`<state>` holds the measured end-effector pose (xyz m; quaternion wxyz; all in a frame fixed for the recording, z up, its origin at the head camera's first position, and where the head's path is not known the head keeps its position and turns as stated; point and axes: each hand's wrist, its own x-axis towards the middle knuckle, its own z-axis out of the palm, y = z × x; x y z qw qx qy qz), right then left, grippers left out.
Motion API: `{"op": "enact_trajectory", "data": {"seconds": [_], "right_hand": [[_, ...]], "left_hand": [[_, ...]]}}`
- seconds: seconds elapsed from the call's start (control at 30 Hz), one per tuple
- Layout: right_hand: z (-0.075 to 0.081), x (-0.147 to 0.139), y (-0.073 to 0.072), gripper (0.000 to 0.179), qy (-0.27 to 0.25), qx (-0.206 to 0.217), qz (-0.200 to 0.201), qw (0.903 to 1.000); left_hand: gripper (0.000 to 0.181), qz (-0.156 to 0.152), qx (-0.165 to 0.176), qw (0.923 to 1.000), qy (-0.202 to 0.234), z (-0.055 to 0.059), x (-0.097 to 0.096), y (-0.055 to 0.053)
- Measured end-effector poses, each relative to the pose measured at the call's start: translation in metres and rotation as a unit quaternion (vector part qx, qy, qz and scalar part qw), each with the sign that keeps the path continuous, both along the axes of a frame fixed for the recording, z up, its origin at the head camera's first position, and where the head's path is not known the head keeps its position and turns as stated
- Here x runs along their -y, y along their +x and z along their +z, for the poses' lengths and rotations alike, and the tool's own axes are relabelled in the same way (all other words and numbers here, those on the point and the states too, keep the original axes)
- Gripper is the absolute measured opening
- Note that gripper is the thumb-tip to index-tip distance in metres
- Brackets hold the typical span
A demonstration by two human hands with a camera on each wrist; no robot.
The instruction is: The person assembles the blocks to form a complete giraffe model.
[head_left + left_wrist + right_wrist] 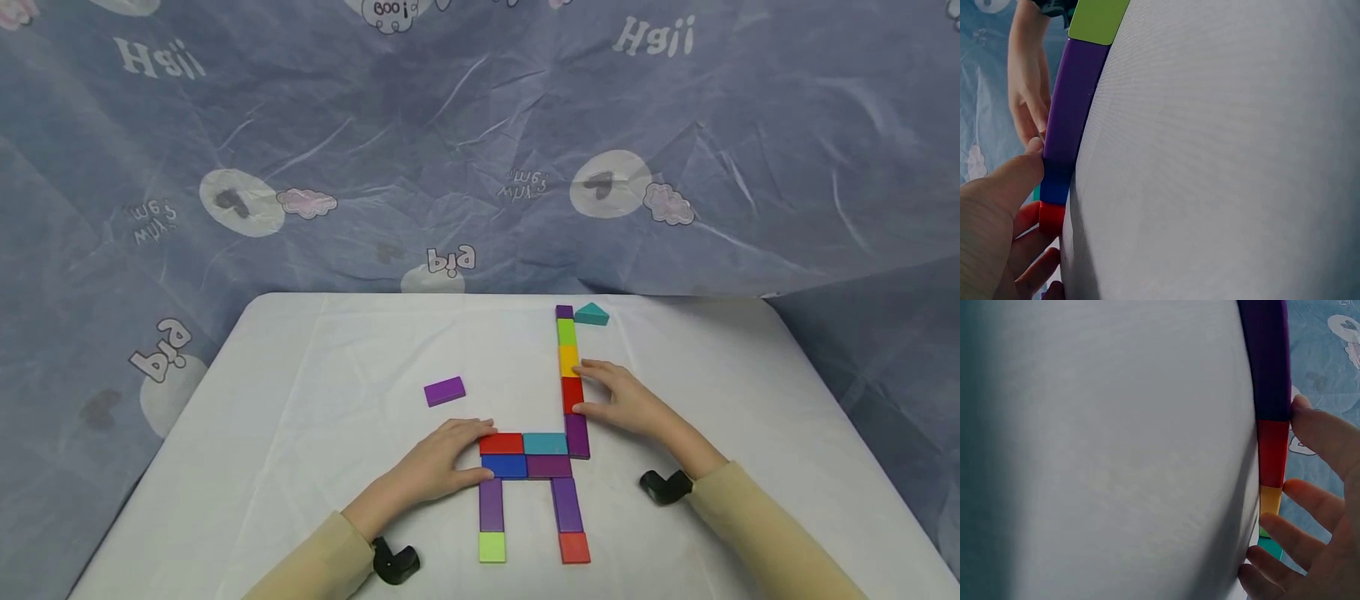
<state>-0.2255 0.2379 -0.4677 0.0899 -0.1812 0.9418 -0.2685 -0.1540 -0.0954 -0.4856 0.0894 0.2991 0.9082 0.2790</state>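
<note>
Flat coloured blocks lie in a figure on the white table. My left hand [431, 462] is at the left end of the two-row body, its fingers by the red block [501, 443] and its thumb at the blue block [504, 466]. Beside the tall column, my right hand [618, 400] touches the right edge near the yellow block [570, 362] and a red block [572, 395]. In the right wrist view its thumb is at the purple block [1269, 362]. Two purple legs [491, 505] end in a green block [492, 547] and an orange-red block [574, 547].
A loose purple block [445, 391] lies left of the column. Next to the column's top is a teal triangle block [592, 314]. The table [337, 358] meets a printed blue-grey cloth [480, 167] at its far edge.
</note>
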Motion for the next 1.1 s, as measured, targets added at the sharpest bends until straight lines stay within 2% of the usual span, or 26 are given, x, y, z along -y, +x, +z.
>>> {"op": "enact_trajectory", "data": {"seconds": [0.4,0.57,0.63,0.73,0.8,0.87,1.0,1.1], "right_hand": [[-0.007,-0.004,0.000,0.070,0.015,-0.011,0.005,0.9998],[-0.008,-0.004,0.001,0.070,0.011,-0.012,0.008,0.9998],[-0.008,-0.004,0.001,0.069,0.009,-0.013,0.009,0.9998],[-0.008,-0.003,-0.001,0.070,0.009,-0.010,0.009,0.9999],[-0.007,-0.003,-0.002,0.070,0.011,-0.010,0.010,0.9998],[-0.007,-0.003,-0.002,0.070,0.011,-0.009,0.009,0.9999],[-0.007,-0.002,-0.001,0.071,0.012,-0.005,0.005,0.9999],[-0.008,-0.003,0.001,0.071,0.014,0.000,0.000,0.9999]], "left_hand": [[0.062,-0.002,-0.009,1.0000,0.002,-0.001,0.001,0.000],[0.057,0.016,0.011,0.9996,0.019,0.003,0.004,-0.002],[0.051,0.031,0.004,0.9988,0.039,0.007,0.006,-0.006],[0.039,0.068,-0.042,0.9945,0.068,0.013,0.012,-0.018],[0.032,0.106,-0.072,0.9892,0.072,0.015,0.016,-0.028],[0.029,0.144,-0.085,0.9835,0.068,0.016,0.020,-0.037],[0.038,0.193,-0.056,0.9791,0.028,0.017,0.026,-0.051],[0.052,0.200,-0.025,0.9795,-0.014,0.016,0.027,-0.056]]}}
